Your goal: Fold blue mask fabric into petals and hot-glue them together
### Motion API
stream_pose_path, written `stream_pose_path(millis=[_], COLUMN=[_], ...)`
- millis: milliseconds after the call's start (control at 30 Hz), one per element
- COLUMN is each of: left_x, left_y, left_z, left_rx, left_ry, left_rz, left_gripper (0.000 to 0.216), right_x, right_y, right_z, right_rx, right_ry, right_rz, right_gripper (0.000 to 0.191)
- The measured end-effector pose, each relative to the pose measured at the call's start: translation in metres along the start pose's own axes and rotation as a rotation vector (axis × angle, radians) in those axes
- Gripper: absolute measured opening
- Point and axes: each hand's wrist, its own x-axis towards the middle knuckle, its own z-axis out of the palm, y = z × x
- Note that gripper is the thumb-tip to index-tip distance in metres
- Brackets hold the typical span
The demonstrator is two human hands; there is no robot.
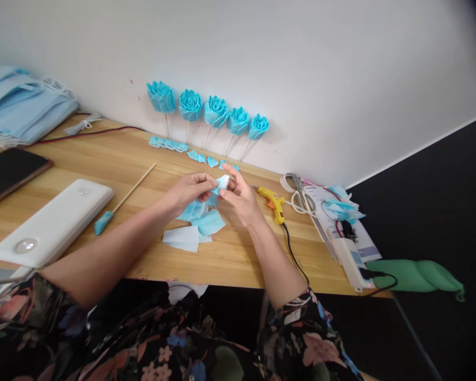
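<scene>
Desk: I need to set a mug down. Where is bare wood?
The widest bare wood lies between the phone, the stick and the row of cut petals. A smaller strip runs along the front edge, below the fabric scraps. Crowded: those scraps under the left hand and right hand, which pinch a blue piece, and everything right of the glue gun.

Five blue roses (216,111) on sticks lean against the wall (301,63); on my desk (103,159) lie a yellow glue gun (273,202), a white power bank (55,222), my phone (8,172) and stacked masks (19,106).
</scene>
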Motion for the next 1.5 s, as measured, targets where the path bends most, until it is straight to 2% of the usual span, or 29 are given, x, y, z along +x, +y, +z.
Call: stream_pose_path(millis=[500,733,1133,1267,1400,1500], left_x=[0.003,-0.001,-0.002,-0.002,0.000,0.001], left_y=[-0.005,0.002,0.004,0.002,-0.002,-0.002], left_z=[-0.002,0.001,0.006,0.004,0.000,-0.001], left_rx=[-0.074,0.034,0.118,0.085,-0.048,-0.038], left_ry=[-0.091,-0.027,0.046,0.007,-0.093,-0.092], left_rz=[-0.004,0.025,0.101,0.069,-0.002,0.000], left_gripper=[0.029,0.024,0.021,0.021,0.025,0.026], right_x=[0.001,0.001,0.003,0.003,0.005,0.006], right_y=[-0.001,0.000,0.003,0.004,0.005,0.006], right_z=[-0.002,-0.004,-0.003,-0.003,-0.005,-0.007], right_rx=[0.031,0.014,-0.015,-0.035,-0.040,-0.034], right_ry=[0.017,-0.005,0.058,0.074,0.121,0.145], right_rz=[0.003,-0.015,-0.037,-0.039,-0.053,-0.047], right_gripper=[0.059,0.058,0.055,0.058,0.057,0.056])
